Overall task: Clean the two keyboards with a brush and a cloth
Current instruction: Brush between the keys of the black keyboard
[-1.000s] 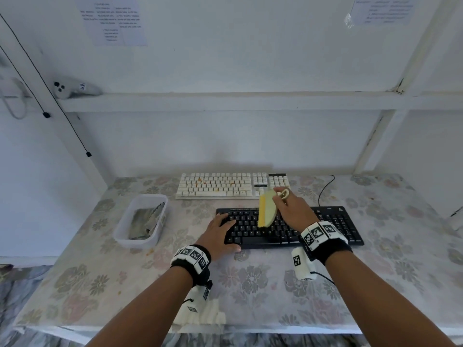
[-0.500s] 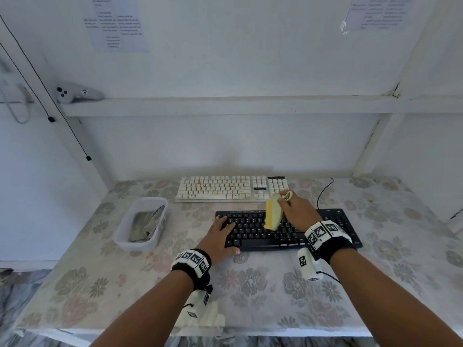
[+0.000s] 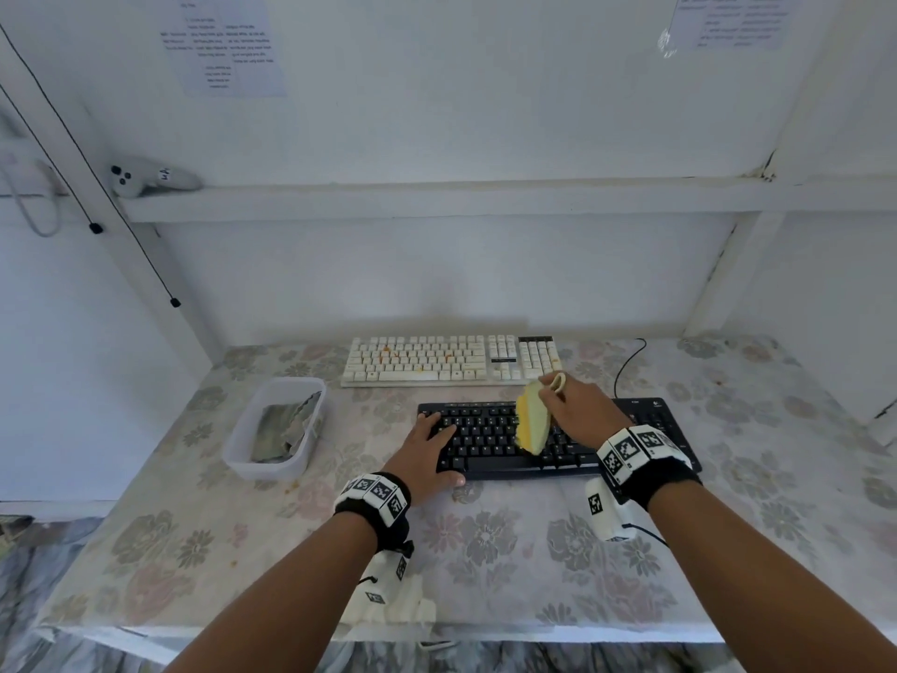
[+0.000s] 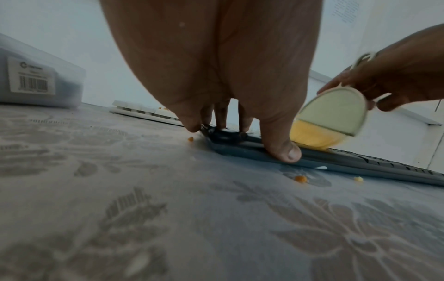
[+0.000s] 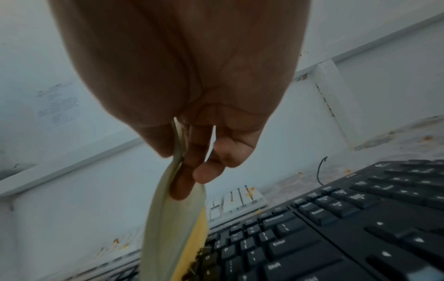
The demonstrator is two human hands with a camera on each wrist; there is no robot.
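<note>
A black keyboard (image 3: 490,442) lies near me on the flowered table, and a white keyboard (image 3: 427,361) with orange crumbs lies behind it. My right hand (image 3: 577,405) grips a pale brush (image 3: 534,420) with yellow bristles, whose tips touch the black keys (image 5: 312,237). The same brush (image 4: 334,114) shows in the left wrist view, bristles on the keyboard (image 4: 360,163). My left hand (image 3: 427,444) rests flat on the black keyboard's left end, fingers straight on the keys and thumb (image 4: 286,150) along its front edge.
A clear plastic tub (image 3: 276,429) holding a folded cloth (image 3: 279,429) stands left of the keyboards. Orange crumbs (image 4: 300,178) lie on the tablecloth by the black keyboard. A black cable (image 3: 626,366) runs behind it. A white shelf (image 3: 437,196) crosses the wall above.
My right hand has carried the brush a little to the right along the black keyboard. The left hand has stayed on the keyboard's left end.
</note>
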